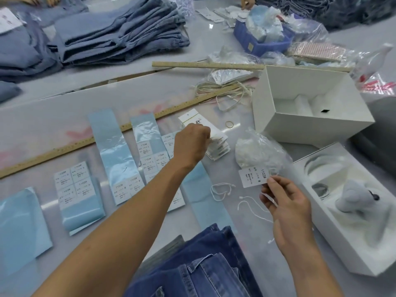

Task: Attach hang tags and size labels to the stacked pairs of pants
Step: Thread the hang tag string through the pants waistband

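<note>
- Reaching our left hand [191, 142] to the tag stack [216, 144], fingers curling onto it.
- We are pinching a size label [252, 177] in our right hand [287, 202].

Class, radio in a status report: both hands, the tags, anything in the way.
Left hand curled on the white hang-tag stack. Right hand pinching a white 1103# size label. Dark blue jeans untagged. Loose white string loops lie between.

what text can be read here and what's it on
"1103#" and "M": white size label pinched in the right hand.
"1103#": sticker labels on the blue backing strips; smaller lines unreadable.
Hang tag stack under the left hand: handwritten mark, illegible.
Wooden rulers: markings too small.
</note>
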A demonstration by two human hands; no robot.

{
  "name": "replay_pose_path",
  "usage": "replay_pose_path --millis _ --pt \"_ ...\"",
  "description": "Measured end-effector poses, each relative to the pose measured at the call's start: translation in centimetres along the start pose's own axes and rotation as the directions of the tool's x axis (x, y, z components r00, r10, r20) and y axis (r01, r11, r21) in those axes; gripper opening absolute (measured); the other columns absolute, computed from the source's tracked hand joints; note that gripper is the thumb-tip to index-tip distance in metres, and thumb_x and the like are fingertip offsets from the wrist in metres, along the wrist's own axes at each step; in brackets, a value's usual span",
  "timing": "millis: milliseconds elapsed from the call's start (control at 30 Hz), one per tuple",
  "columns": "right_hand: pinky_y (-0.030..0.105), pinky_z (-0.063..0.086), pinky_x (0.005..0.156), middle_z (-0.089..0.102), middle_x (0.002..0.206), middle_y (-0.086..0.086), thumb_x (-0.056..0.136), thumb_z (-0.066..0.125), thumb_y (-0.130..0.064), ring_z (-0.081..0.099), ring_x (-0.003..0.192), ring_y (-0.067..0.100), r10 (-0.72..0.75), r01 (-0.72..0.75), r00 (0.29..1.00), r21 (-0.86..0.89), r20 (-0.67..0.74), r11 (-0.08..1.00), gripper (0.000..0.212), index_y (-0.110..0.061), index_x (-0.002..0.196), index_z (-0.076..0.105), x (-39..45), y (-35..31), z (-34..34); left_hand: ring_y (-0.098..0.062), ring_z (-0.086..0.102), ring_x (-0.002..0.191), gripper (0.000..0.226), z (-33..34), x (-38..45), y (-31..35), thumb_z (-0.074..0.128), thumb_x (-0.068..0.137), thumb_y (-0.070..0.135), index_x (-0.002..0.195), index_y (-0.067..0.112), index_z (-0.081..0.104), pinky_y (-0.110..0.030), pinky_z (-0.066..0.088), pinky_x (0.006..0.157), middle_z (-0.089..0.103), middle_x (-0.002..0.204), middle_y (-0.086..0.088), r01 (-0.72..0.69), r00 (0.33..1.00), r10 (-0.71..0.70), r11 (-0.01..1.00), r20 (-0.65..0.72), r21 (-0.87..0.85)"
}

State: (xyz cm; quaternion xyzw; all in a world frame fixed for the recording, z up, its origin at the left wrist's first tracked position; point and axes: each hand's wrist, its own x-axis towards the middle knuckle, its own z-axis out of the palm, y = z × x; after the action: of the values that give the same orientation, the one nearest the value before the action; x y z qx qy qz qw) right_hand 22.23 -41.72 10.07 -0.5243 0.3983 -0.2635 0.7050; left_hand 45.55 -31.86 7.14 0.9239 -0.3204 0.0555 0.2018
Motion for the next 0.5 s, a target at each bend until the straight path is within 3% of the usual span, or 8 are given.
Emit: replay_pose_path --millis 67,133,200,300,400,500 --pt "0.030 0.056 0.077 0.073 0.084 0.000 0.095 0.066 -0.009 0.067 0.075 0.009 0.001 -0.001 1.000 -0.001 0.007 1.000 0.008 -0.016 0.092 0.071 0.0 0.0 -0.2 -0.016 0.055 0.086 0.017 0.0 0.4 -0.4 0.081 0.085 0.033 0.079 0.019 0.073 -0.032 0.043 0.066 0.062 0.088 0.006 0.217 0.976 -0.201 0.943 0.087 -0.252" --pt "0.028 0.057 0.074 0.073 0.085 0.000 0.095 0.066 -0.010 0.067 0.076 0.009 0.000 0.001 1.000 -0.011 0.019 1.000 0.011 -0.018 0.090 0.072 -0.1 0.1 -0.4 -0.013 0.057 0.082 0.020 0.0 0.8 -0.8 0.086 0.080 0.034 0.070 0.023 0.071 -0.030 0.043 0.066 0.061 0.079 0.012 0.373 0.928 -0.331 0.816 0.172 -0.440" --pt "0.025 0.057 0.071 0.074 0.085 0.000 0.095 0.066 -0.011 0.067 0.075 0.010 0.001 -0.001 1.000 -0.014 0.027 1.000 0.014 -0.020 0.088 0.073 -0.2 0.2 -0.6 -0.011 0.059 0.081 0.023 -0.1 1.1 -1.2 0.089 0.077 0.029 0.064 0.024 0.070 -0.028 0.044 0.067 0.064 0.078 0.014 0.466 0.882 -0.400 0.665 0.249 -0.583" --pt "0.024 0.058 0.069 0.072 0.083 0.001 0.095 0.066 -0.010 0.066 0.075 0.010 0.003 -0.003 1.000 -0.017 0.026 1.000 0.013 -0.019 0.089 0.073 -0.2 0.2 -0.9 -0.015 0.062 0.092 0.016 -0.4 1.5 -1.7 0.087 0.080 0.022 0.070 0.023 0.075 -0.027 0.043 0.068 0.072 0.096 0.004 0.539 0.816 -0.484 0.438 0.317 -0.719" --pt "0.024 0.058 0.069 0.071 0.082 0.002 0.096 0.066 -0.012 0.066 0.075 0.010 0.003 -0.003 1.000 -0.015 0.012 1.000 0.009 -0.018 0.092 0.073 -0.2 0.2 -1.2 -0.014 0.062 0.079 0.002 -1.0 1.5 -2.1 0.080 0.088 0.025 0.087 0.025 0.078 -0.028 0.046 0.067 0.074 0.099 0.003 0.553 0.784 -0.559 0.430 0.271 -0.714" --pt "0.022 0.058 0.068 0.073 0.086 0.002 0.096 0.066 -0.015 0.066 0.076 0.009 0.008 -0.008 1.000 -0.004 0.004 1.000 0.010 -0.019 0.091 0.074 -0.4 0.0 -1.4 -0.017 0.064 0.049 0.004 -2.1 1.3 -1.7 0.072 0.094 0.024 0.094 0.024 0.076 -0.032 0.051 0.056 0.075 0.071 0.000 0.524 0.810 -0.528 0.456 0.256 -0.720"
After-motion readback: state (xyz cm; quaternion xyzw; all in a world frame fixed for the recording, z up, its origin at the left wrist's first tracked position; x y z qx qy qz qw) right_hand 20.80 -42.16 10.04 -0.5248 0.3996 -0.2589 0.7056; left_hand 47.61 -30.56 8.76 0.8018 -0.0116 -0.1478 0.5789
